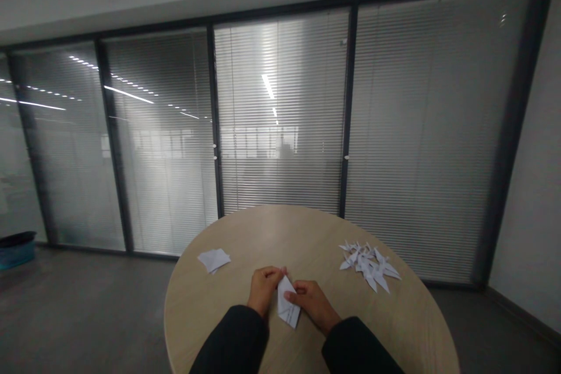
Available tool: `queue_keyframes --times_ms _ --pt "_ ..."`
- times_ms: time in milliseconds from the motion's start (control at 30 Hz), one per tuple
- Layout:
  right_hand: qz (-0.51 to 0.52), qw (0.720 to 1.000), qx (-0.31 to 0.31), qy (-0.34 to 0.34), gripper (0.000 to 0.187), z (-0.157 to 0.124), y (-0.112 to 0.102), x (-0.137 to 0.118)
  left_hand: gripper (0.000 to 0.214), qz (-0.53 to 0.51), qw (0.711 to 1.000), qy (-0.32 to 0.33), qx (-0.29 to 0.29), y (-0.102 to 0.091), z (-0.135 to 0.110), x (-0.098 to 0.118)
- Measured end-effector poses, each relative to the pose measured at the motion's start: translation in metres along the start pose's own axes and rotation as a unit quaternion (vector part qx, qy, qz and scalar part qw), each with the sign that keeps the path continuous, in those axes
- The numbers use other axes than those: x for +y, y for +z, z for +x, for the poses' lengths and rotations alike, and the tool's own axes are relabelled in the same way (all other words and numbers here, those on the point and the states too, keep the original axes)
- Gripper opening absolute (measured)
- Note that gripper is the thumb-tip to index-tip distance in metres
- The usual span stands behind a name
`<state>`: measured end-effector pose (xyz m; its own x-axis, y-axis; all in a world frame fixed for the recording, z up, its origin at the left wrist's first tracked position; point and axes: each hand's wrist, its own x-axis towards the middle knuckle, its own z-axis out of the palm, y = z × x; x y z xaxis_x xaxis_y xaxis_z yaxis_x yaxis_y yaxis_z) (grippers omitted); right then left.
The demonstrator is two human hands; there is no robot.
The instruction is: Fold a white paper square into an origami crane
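Note:
A folded piece of white paper (288, 308), narrow at its far end and wider toward me, is held between my hands above the round table. My left hand (265, 287) pinches it near the far tip. On its right side my right hand (312, 301) grips it, with the thumb lying on top and the other fingers partly hidden behind. Faint dark marks show on the paper's lower part. To the right lies a pile of folded white paper cranes (367, 263). A small stack of white paper sheets (214, 259) rests on the left.
The round wooden table (280, 228) stands before a glass partition with blinds (280, 175). A blue bin with a dark rim (17, 252) is on the floor at far left. A white wall (530, 204) rises on the right.

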<state>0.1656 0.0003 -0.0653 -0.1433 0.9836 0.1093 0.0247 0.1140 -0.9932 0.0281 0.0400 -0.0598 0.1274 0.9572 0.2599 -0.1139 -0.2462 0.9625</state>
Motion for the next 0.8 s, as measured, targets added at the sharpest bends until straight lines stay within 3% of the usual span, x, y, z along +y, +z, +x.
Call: queue_keyframes --times_ms 500,800 --pt "-0.012 1.0 -0.001 -0.007 0.039 -0.001 -0.001 0.003 0.049 -0.03 0.998 -0.045 0.018 -0.003 0.001 0.009" --pt "-0.021 1.0 0.0 -0.007 0.035 -0.002 -0.001 -0.001 0.048 -0.021 0.999 -0.02 0.034 -0.004 -0.001 0.012"
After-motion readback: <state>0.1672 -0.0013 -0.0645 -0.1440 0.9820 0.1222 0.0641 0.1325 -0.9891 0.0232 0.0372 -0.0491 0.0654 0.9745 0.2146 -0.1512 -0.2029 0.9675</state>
